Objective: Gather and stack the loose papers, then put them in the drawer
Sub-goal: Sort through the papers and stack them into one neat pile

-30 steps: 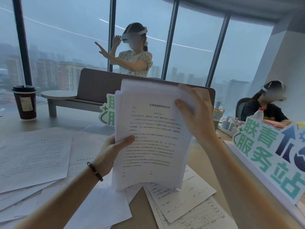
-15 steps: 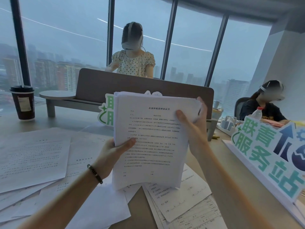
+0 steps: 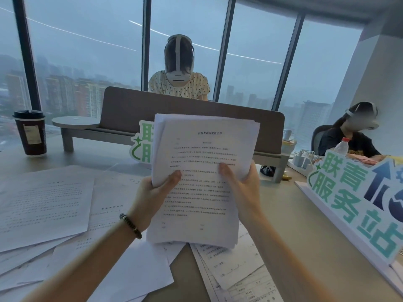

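Desk: a pale beige tabletop [image 3: 290,216] fills the lower view, with a brown felt divider panel [image 3: 192,118] standing across it at 12 o'clock.
Loose sheets: white printed papers [image 3: 43,203] lie spread and overlapping at 9 o'clock; more white forms [image 3: 237,267] lie at 6 o'clock, partly under the held stack.
Cup: a dark brown paper coffee cup with a black lid [image 3: 30,132] stands upright at 10 o'clock, well apart from the hands.
Signs: a green-and-white cut-out board sign with large characters [image 3: 357,203] stands at 3 o'clock; a second green-and-white sign [image 3: 141,142] is half hidden behind the stack.
People: one person in a spotted top [image 3: 178,83] sits behind the divider; another in a dark shirt [image 3: 349,138] sits at 2 o'clock, beside a clear plastic bottle with a red cap [image 3: 341,146].
Stack: a thick white sheaf of printed pages [image 3: 202,171] is held upright above the desk at the centre, edges roughly aligned, its lower edge just over the loose forms.
Left hand: the left hand [image 3: 152,192], a dark beaded bracelet [image 3: 130,225] on its wrist, grips the stack's left edge, thumb on the front page, fingers behind.
Right hand: the right hand [image 3: 242,186] grips the right edge, thumb pressed on the front, fingers wrapped behind.
Forearms: both reach up from the bottom edge, converging on the sheaf.
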Motion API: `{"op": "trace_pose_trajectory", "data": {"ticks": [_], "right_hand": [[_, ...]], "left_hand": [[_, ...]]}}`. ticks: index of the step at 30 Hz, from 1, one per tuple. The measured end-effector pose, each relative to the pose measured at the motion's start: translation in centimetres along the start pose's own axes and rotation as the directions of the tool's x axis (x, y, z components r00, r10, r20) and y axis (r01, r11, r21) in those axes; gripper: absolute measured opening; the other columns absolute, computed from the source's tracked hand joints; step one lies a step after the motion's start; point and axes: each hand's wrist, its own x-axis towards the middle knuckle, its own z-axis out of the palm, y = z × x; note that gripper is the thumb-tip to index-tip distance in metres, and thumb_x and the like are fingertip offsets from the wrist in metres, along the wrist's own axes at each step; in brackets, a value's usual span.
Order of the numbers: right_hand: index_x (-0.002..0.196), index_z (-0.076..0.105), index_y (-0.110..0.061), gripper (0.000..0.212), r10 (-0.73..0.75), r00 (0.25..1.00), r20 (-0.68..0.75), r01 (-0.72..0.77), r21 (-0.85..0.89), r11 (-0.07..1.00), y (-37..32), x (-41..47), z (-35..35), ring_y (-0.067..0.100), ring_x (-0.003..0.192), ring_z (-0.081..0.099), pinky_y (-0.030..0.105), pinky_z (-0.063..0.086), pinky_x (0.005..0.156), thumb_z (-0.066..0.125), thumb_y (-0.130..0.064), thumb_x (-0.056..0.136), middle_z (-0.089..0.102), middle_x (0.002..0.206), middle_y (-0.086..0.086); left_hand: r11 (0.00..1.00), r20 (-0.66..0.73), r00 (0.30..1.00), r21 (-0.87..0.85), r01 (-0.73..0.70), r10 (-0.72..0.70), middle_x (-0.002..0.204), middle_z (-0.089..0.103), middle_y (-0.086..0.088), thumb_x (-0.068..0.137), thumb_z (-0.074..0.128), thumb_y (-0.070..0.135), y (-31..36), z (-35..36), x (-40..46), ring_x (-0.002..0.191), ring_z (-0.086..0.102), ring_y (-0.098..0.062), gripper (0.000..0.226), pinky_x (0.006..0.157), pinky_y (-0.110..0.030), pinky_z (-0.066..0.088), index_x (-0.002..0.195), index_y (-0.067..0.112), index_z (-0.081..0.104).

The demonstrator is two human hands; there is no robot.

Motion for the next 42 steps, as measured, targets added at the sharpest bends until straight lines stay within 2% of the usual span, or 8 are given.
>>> {"op": "trace_pose_trajectory", "data": {"ticks": [11, 16, 20, 22, 25, 32, 36, 42], "right_hand": [[0.111, 0.042, -0.023, 0.040, 0.081, 0.997, 0.008, -0.077, -0.220, 0.973, 2.5, -1.6, -0.2, 0.014, 0.079, 0.075, 0.043, 0.064, 0.069, 0.075, -0.027, 0.088, 0.070, 0.105, -0.003], [0.116, 0.055, -0.025, 0.029, 0.316, 0.945, 0.085, -0.264, -0.373, 0.889, 2.7, -0.4, -0.9, 0.020, 0.092, 0.073, 0.047, 0.061, 0.083, 0.066, -0.039, 0.093, 0.070, 0.113, -0.001], [0.122, 0.061, -0.017, 0.047, 0.405, 0.907, 0.114, -0.087, -0.891, 0.447, 3.5, 0.7, -3.5, 0.021, 0.104, 0.058, 0.036, 0.046, 0.089, 0.032, -0.051, 0.103, 0.064, 0.125, 0.003], [0.134, 0.051, -0.020, 0.057, 0.477, 0.879, 0.002, -0.107, -0.973, 0.203, 4.5, 0.9, -5.3, 0.024, 0.114, 0.055, 0.041, 0.045, 0.097, 0.029, -0.059, 0.100, 0.059, 0.133, 0.007], [0.148, 0.037, -0.021, 0.065, 0.582, 0.810, -0.073, -0.148, -0.986, 0.083, 5.1, 0.7, -6.8, 0.027, 0.127, 0.050, 0.044, 0.044, 0.104, 0.036, -0.061, 0.097, 0.051, 0.143, 0.006], [0.136, 0.053, -0.014, 0.053, 0.599, 0.799, -0.055, -0.181, -0.972, 0.151, 4.8, 0.9, -7.7, 0.021, 0.107, 0.056, 0.028, 0.045, 0.088, 0.056, -0.048, 0.096, 0.060, 0.133, 0.007], [0.130, 0.058, -0.014, 0.044, 0.652, 0.758, -0.025, -0.288, -0.909, 0.300, 5.3, 1.0, -8.5, 0.023, 0.109, 0.060, 0.034, 0.048, 0.097, 0.064, -0.039, 0.094, 0.064, 0.125, 0.006], [0.106, 0.062, -0.023, 0.024, 0.697, 0.716, 0.037, -0.466, -0.718, 0.516, 5.0, 2.0, -9.5, 0.014, 0.087, 0.064, 0.030, 0.053, 0.075, 0.074, -0.030, 0.088, 0.068, 0.097, -0.003]], "left_hand": [[0.928, 0.014, 1.000, 0.372, -0.008, 0.003, 0.079, 0.076, 0.009, 0.089, 0.067, 0.032, -1.8, -0.6, 0.6, 0.071, 0.073, -0.007, 0.007, 0.060, -0.026, 0.059, 0.086, 0.027, 0.071], [0.937, 0.070, 0.966, 0.269, 0.222, -0.249, 0.092, 0.078, -0.005, 0.093, 0.063, 0.024, -1.1, -2.8, 1.5, 0.079, 0.075, -0.023, 0.017, 0.064, -0.035, 0.061, 0.101, 0.012, 0.071], [0.878, 0.061, 0.890, 0.204, 0.432, -0.452, 0.101, 0.074, -0.018, 0.094, 0.061, 0.018, -2.0, -5.6, 1.9, 0.074, 0.075, -0.027, 0.018, 0.058, -0.033, 0.060, 0.102, 0.004, 0.069], [0.832, -0.011, 0.868, 0.279, 0.480, -0.497, 0.103, 0.073, -0.018, 0.094, 0.062, 0.017, -3.4, -6.9, 2.1, 0.074, 0.075, -0.028, 0.017, 0.062, -0.036, 0.061, 0.100, 0.003, 0.069], [0.747, -0.072, 0.822, 0.377, 0.547, -0.565, 0.103, 0.074, -0.019, 0.092, 0.065, 0.022, -5.2, -8.0, 2.2, 0.092, 0.071, -0.038, 0.025, 0.086, -0.053, 0.056, 0.108, 0.003, 0.068], [0.739, -0.083, 0.823, 0.398, 0.544, -0.562, 0.103, 0.073, -0.018, 0.094, 0.062, 0.024, -5.6, -7.4, 2.0, 0.094, 0.069, -0.038, 0.023, 0.088, -0.052, 0.055, 0.108, 0.007, 0.067], [0.739, -0.089, 0.825, 0.399, 0.543, -0.558, 0.103, 0.073, -0.018, 0.094, 0.062, 0.025, -5.4, -7.2, 1.9, 0.094, 0.069, -0.039, 0.022, 0.088, -0.054, 0.055, 0.107, 0.008, 0.067], [0.786, -0.032, 0.825, 0.287, 0.548, -0.564, 0.101, 0.074, -0.019, 0.096, 0.059, 0.018, -4.6, -7.4, 1.9, 0.089, 0.070, -0.038, 0.021, 0.080, -0.050, 0.058, 0.107, 0.003, 0.067]]}}
